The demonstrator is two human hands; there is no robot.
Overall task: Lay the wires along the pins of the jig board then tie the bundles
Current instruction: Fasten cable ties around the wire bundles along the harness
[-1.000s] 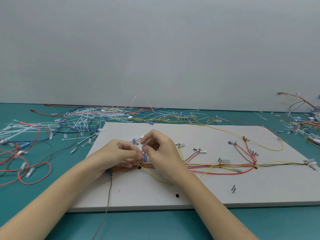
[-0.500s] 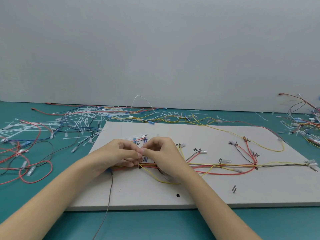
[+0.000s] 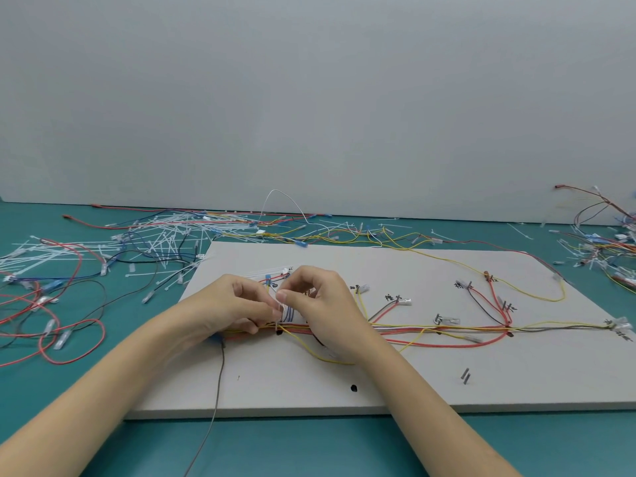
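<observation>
Moved down and closer together since a second ago, now almost touching over the wires. Right hand [image 3: 323, 304] dropped from up high, thumb and first finger pinching the thin white tie [image 3: 280, 308]. Left hand [image 3: 237, 311] curled too, fingertips pinching the same tie right beside the right thumb, just over the bundle [image 3: 395, 328] of red, yellow and white wires. Looks like the tying step, with the tie going round the bundle near its left end. Cannot tell if the tail is through the head yet; too small to see. Next move probably: pull the tail snug while holding the head steady, not squashing the blue wires [image 3: 288, 315] bent up under the fingers. Bundle lying across the middle of the jig board [image 3: 378, 383], running right past the pins [image 3: 465, 376] to the far end. Loose yellow wire [image 3: 516, 287] looping over the far right part. Board flat on the green worktop [image 3: 309, 449]. Pile of spare ties [image 3: 161, 239] and loose wires [image 3: 51, 315] off to the left.
</observation>
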